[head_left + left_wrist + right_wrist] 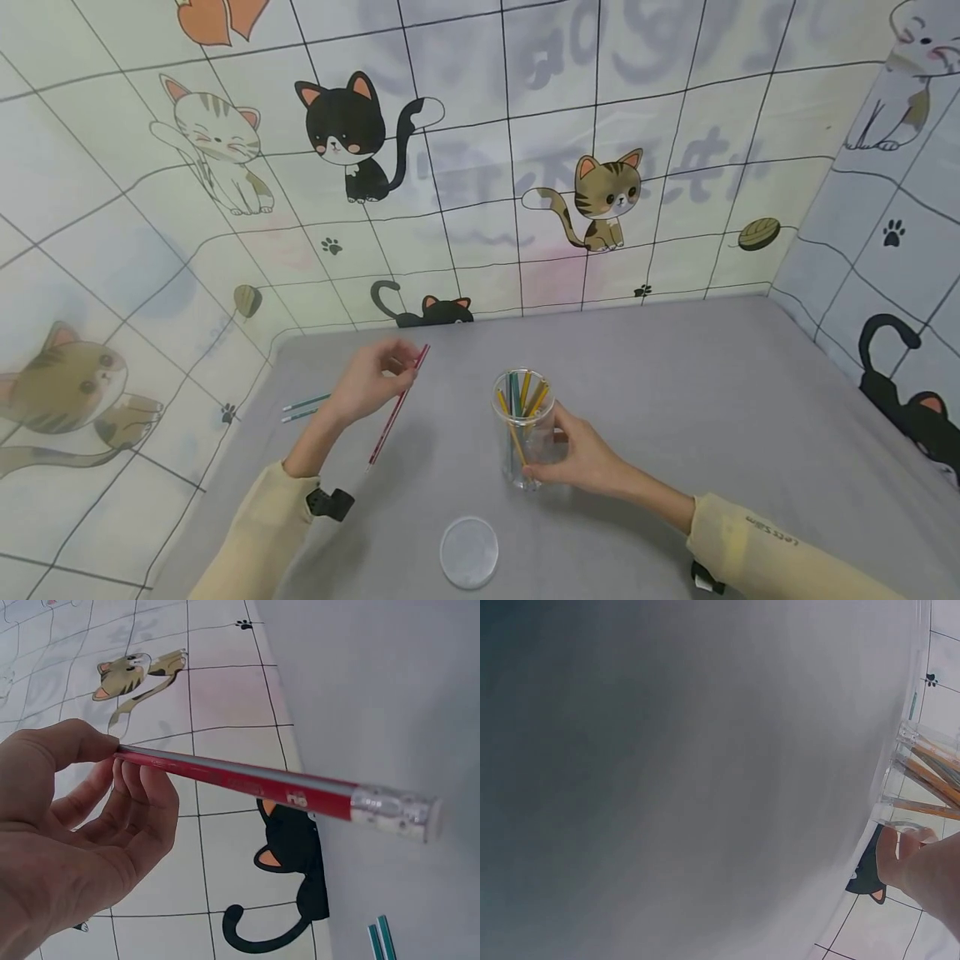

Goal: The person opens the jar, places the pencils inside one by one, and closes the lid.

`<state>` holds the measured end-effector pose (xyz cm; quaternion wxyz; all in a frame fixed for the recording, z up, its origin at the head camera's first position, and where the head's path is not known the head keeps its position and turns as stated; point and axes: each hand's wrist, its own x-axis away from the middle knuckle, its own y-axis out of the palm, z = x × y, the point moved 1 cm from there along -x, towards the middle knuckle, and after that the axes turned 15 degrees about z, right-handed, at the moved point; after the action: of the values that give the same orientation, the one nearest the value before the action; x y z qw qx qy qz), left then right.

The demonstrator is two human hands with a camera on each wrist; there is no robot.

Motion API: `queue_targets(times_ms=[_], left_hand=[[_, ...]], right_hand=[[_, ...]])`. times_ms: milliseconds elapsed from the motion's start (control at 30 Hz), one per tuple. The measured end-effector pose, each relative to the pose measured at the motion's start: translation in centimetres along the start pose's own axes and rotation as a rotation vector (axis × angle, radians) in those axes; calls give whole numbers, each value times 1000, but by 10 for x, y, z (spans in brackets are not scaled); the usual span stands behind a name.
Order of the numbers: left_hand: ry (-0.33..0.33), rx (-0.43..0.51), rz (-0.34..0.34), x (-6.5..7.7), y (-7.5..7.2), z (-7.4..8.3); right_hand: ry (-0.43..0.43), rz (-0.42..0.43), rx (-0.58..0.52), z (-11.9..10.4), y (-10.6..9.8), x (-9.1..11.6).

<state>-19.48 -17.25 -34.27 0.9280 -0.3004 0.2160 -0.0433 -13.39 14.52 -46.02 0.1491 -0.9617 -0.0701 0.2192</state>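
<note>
My left hand (372,382) pinches a red pencil (390,427) near one end, between thumb and fingertips. In the left wrist view this pencil (262,782) shows an "HB" mark and a silver ferrule with a pale eraser at its free end. My right hand (588,454) grips a clear jar (512,454) around its side. Several yellow pencils (537,398) and teal pencils (514,392) lean upright inside the jar. The right wrist view catches only part of the right hand (922,862) and pencils (930,780) in the jar.
Two teal pencils (303,410) lie on the grey tabletop (675,375) at left, partly behind the left forearm. A round clear lid (469,552) rests at the front. Cat-printed cloth (480,167) hangs behind and along both sides.
</note>
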Motion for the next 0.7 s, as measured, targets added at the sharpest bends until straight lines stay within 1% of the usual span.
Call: queue_targets(times_ms=[133, 233, 333, 533, 700], left_hand=[[3, 18, -7, -3, 1, 10], [25, 36, 1, -4, 1, 17], [39, 59, 22, -7, 0, 24], [29, 133, 72, -11, -2, 40], [55, 170, 105, -14, -3, 53]], right_hand=[[5, -4, -2, 0, 0, 1], [10, -7, -1, 0, 0, 1], [12, -9, 0, -1, 0, 1], [10, -12, 5, -1, 0, 1], [5, -13, 11, -1, -1, 1]])
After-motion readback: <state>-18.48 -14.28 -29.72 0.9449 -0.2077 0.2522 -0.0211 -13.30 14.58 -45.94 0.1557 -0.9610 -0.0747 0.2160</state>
